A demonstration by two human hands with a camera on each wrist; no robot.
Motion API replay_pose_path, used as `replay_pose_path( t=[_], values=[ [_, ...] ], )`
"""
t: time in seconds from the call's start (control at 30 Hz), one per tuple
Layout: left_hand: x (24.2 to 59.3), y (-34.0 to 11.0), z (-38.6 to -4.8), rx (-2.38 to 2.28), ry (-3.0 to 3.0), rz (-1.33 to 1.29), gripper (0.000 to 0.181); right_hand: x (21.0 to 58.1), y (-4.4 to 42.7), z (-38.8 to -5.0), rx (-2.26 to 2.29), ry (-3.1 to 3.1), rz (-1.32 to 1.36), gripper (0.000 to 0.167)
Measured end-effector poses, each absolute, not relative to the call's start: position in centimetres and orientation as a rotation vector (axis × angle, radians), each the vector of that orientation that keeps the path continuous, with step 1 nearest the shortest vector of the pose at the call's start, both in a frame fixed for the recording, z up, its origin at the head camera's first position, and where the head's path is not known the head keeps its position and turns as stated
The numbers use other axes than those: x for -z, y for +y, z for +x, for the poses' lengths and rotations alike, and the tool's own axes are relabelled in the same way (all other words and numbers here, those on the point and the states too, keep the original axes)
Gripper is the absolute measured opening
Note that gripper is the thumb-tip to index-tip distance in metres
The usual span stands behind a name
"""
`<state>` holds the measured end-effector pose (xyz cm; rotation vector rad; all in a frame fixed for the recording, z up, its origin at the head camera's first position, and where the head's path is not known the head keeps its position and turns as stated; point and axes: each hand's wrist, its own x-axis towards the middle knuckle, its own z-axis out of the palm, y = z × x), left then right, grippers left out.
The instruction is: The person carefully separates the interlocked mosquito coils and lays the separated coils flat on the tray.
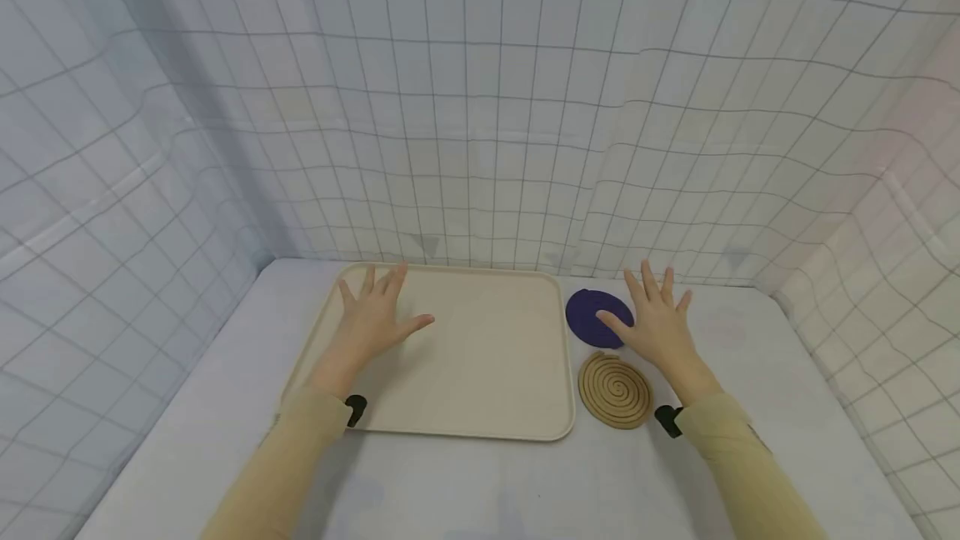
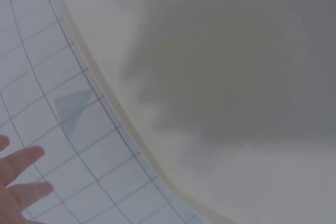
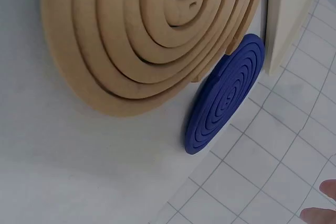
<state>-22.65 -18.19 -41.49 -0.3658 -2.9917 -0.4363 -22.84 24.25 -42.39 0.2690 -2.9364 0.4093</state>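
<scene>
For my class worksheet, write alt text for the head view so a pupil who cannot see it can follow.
A person's left hand hovers, fingers spread, above a beige tray; the right hand, also spread, partly hides a flat blue coil. A tan spiral coil lies nearer the viewer, on the same white table.

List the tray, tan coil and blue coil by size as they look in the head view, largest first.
1. Tray
2. Tan coil
3. Blue coil, seemingly farther off, so true coil sizes are unsure
</scene>
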Motion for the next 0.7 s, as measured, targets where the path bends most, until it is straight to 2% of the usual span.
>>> replay_pose_path(
  t=[0.2, 0.5, 0.7],
  values=[
    [41.8, -15.9, -21.3, 0.49, -2.984, -0.474, 0.083, 42.6, 24.3, -20.9, -0.484, -2.966, 0.283, 0.085],
    [43.0, -11.8, -19.0, 0.501, -3.0, -0.607, 0.081, 44.1, 24.7, -18.1, -0.617, -3.001, 0.267, 0.078],
    [44.4, -8.7, -18.0, 0.715, -3.003, -0.686, 0.077, 45.0, 24.8, -16.8, -0.725, -3.067, 0.246, 0.077]
  ],
)
